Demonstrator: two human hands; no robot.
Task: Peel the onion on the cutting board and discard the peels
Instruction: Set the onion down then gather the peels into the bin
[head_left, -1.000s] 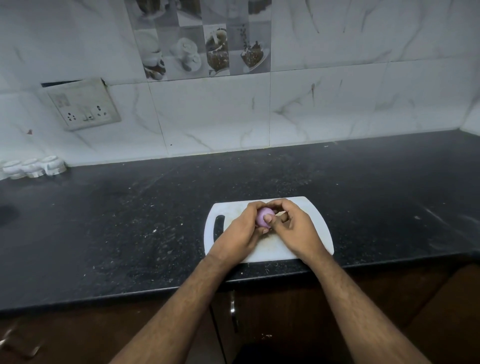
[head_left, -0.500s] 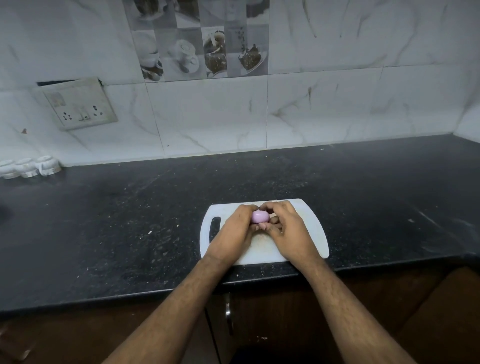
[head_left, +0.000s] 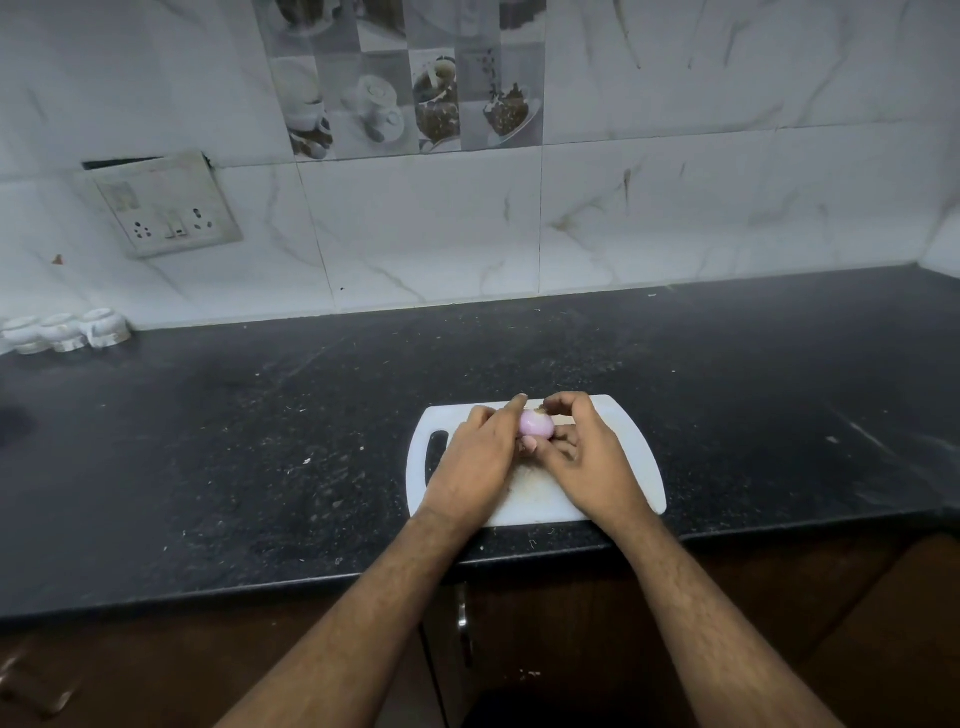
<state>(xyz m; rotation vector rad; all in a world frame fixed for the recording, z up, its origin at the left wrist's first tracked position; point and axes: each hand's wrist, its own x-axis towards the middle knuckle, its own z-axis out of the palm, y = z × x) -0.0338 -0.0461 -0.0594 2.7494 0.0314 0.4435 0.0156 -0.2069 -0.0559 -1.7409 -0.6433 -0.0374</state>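
A small purple onion (head_left: 536, 425) is held just above the white cutting board (head_left: 631, 441), which lies near the counter's front edge. My left hand (head_left: 478, 457) grips the onion from the left, fingers curled round it. From the right, my right hand (head_left: 587, 457) curls its fingers over the onion's top end, pinching at a brownish bit of skin there. Much of the onion is hidden by both hands. Fine brownish peel crumbs lie on the board (head_left: 530, 483) under my hands.
The black stone counter (head_left: 260, 441) stretches left and right of the board. Small white jars (head_left: 67, 330) stand at the far left against the marble wall. A socket plate (head_left: 161, 208) is on the wall. Dark cabinet doors (head_left: 519, 649) lie below the counter edge.
The onion has turned slightly in my hands, showing more of its pale purple side. My right fingers have lifted toward its top end. Both hands stay over the board.
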